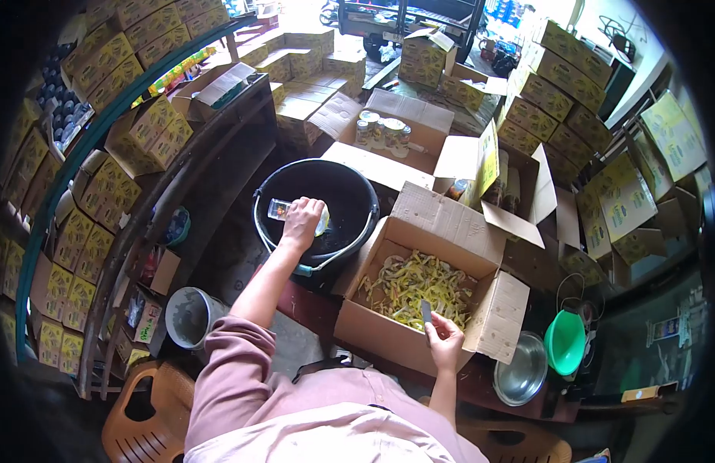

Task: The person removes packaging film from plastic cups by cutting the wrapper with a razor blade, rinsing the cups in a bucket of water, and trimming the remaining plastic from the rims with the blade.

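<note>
My left hand (302, 224) is closed around a can (278, 209), held sideways over the mouth of a black bucket (317, 164). The can's bare end looks shiny, and some yellow shows on its other side, past my fingers. My right hand (444, 337) grips a knife (427, 311), its dark flat blade pointing up and away from me; the handle is hidden in my fingers. This hand is at the near right side of an open cardboard box (419, 220). Many crumpled yellow label strips (403, 285) lie inside that box.
Several cans (384, 133) stand in another open carton (423, 131) beyond the bucket. A metal bowl (519, 370) and green basin (566, 343) are at the right. A grey pail (191, 316) and orange chair (145, 413) are at the left. Stacked cartons (558, 85) surround the workplace.
</note>
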The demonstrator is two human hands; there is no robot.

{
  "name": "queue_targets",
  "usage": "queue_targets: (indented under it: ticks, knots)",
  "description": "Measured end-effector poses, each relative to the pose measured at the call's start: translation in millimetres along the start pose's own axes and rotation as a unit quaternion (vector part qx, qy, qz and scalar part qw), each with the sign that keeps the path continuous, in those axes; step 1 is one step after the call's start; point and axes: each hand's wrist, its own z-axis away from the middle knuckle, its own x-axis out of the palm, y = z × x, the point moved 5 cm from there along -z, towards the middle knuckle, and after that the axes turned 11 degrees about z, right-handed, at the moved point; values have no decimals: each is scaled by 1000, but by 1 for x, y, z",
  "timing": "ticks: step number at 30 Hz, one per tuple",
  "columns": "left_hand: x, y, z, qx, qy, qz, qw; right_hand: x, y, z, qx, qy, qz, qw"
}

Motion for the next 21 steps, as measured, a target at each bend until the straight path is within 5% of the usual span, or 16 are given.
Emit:
queue_targets:
  ticks: [12,21]
  knots:
    - [-5,-10,-34,112,-225,-225,941,-12,18,1,105,-12,-189,976]
    - [-101,-9,-106,44,-131,-251,958,-17,11,5,95,-3,-184,978]
